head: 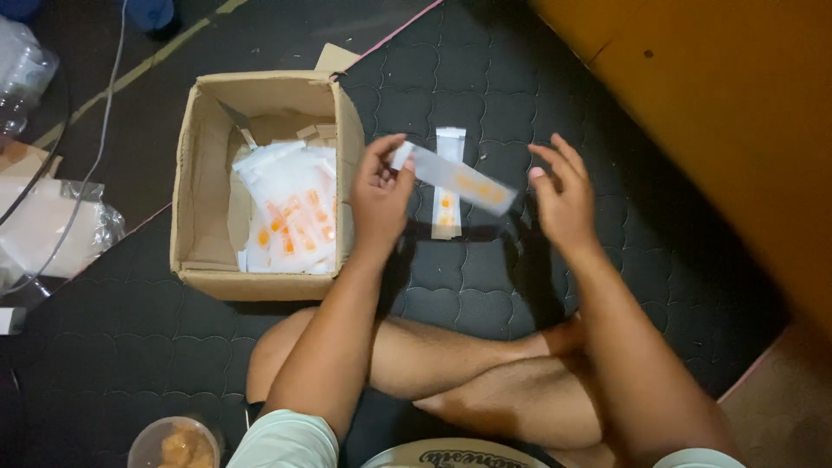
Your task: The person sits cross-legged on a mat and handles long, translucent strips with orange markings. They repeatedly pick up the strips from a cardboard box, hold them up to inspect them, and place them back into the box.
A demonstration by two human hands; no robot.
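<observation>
While left hand pinches sachet, cardboard box holding sachets

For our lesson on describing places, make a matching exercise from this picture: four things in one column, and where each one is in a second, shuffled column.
Things:
1. cardboard box
2. long clear packet
3. right hand
4. plastic cup

Places:
A. open, just right of the held packet
B. bottom edge of the picture, on the dark mat
C. pinched in the left hand
D. left of the hands, holding white packets

Pairs: 1-D, 2-C, 3-A, 4-B
</observation>
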